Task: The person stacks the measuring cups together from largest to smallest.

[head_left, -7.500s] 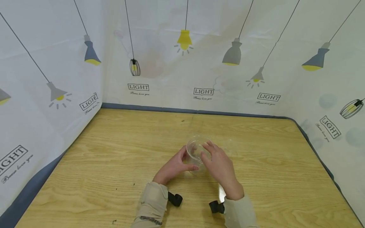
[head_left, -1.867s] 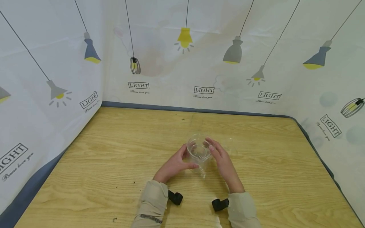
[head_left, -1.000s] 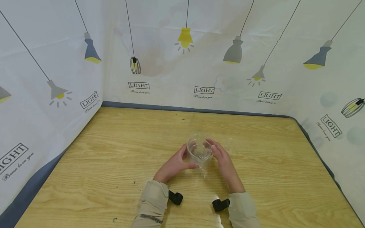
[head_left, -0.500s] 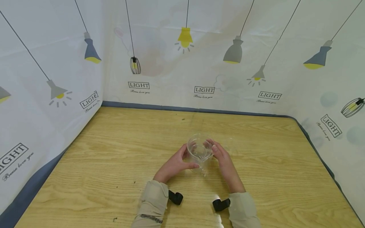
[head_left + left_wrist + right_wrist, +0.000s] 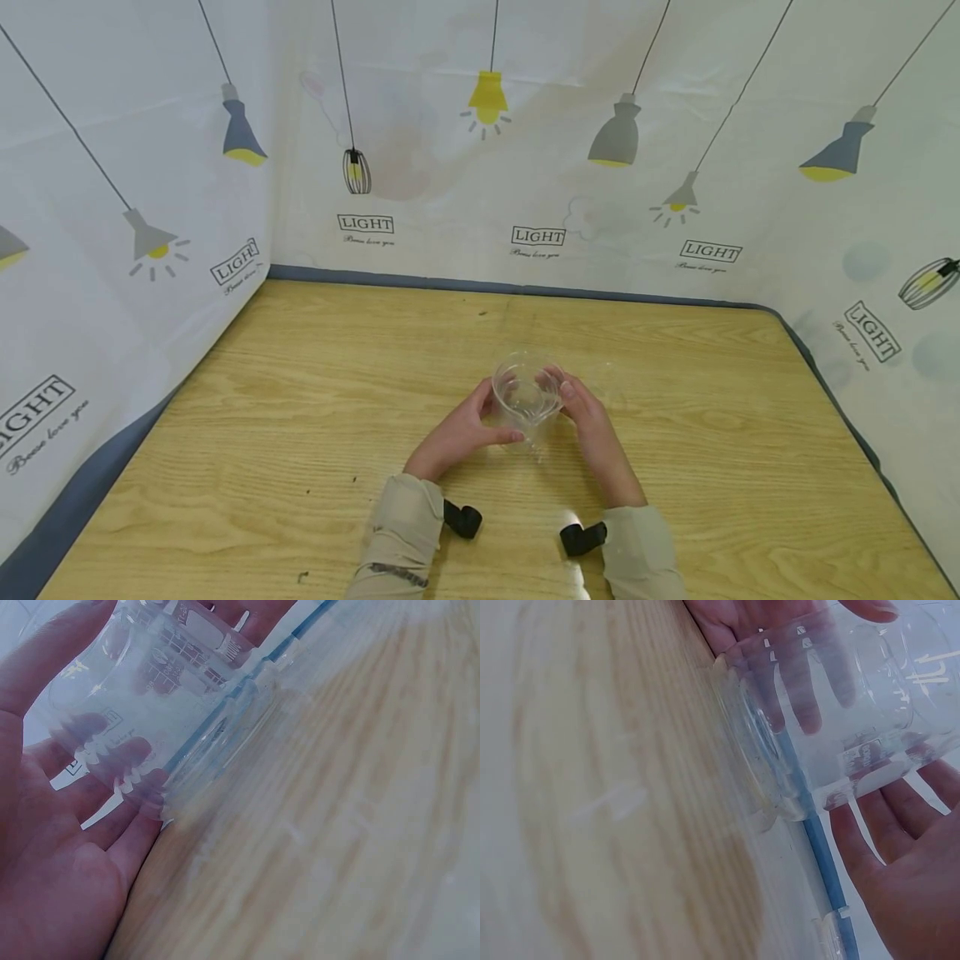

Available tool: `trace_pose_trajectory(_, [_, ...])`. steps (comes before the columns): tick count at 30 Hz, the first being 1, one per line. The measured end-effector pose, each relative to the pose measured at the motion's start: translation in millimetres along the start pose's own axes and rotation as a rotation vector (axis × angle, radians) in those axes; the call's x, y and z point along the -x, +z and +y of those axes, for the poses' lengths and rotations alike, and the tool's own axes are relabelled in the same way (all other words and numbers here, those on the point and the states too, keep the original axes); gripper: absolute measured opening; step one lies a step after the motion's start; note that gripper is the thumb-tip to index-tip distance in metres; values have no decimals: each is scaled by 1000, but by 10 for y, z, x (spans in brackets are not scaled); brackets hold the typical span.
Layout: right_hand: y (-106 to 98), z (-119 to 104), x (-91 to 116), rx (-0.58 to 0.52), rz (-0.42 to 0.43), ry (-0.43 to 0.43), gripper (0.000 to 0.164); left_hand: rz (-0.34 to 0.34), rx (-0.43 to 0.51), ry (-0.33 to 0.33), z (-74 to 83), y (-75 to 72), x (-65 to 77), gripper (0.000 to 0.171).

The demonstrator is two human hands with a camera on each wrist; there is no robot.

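A clear plastic cup (image 5: 525,408) with a round rim and a wider base stands upright on the wooden table. White printed marks show on its wall in the left wrist view. My left hand (image 5: 457,433) grips it from the left, thumb across the near side and fingers behind the wall. From the right, my right hand (image 5: 592,425) holds the cup, its thumb near the rim and its other fingers partly hidden behind the clear wall. The right wrist view shows the right fingers (image 5: 889,832) against the cup's side.
A faint clear object (image 5: 609,379), perhaps a lid, lies just right of the cup. Beyond the wooden table (image 5: 300,375), white sheets (image 5: 450,250) printed with lamps stand on several sides. Black wrist cameras (image 5: 581,540) are worn on both wrists.
At 7.5 s ago my right fingers were over the cup's mouth; now that hand holds its right side. My left hand has kept its grip. Over the last second almost nothing has moved.
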State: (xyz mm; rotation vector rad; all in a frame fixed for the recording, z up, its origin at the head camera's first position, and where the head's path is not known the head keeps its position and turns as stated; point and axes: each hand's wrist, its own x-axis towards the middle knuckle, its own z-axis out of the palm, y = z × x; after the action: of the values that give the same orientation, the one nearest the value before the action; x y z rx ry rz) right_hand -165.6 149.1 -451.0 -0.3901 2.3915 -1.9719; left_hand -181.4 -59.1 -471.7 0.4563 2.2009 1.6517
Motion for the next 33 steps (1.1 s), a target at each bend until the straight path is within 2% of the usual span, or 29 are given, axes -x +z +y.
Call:
trace_pose_trajectory(4, [-7,69,-28,-23,3,-11,45,-16,-3,5,171,-22,80,82])
trace_pose_trajectory(10, [0,106,-71,-88,16,-36,42,-16,-8,6,171,-23,84,83])
trace_pose_trajectory(24, [-12,64,-61,-103,-2,-55,41,-19,0,4,194,-22,88,82])
trace_pose_trajectory(29, [3,-66,-29,-94,-20,-64,40,-19,7,-1,164,-18,76,82])
trace_pose_trajectory(33, [16,-99,-26,-122,-14,-50,40,-12,16,-2,27,-3,10,81])
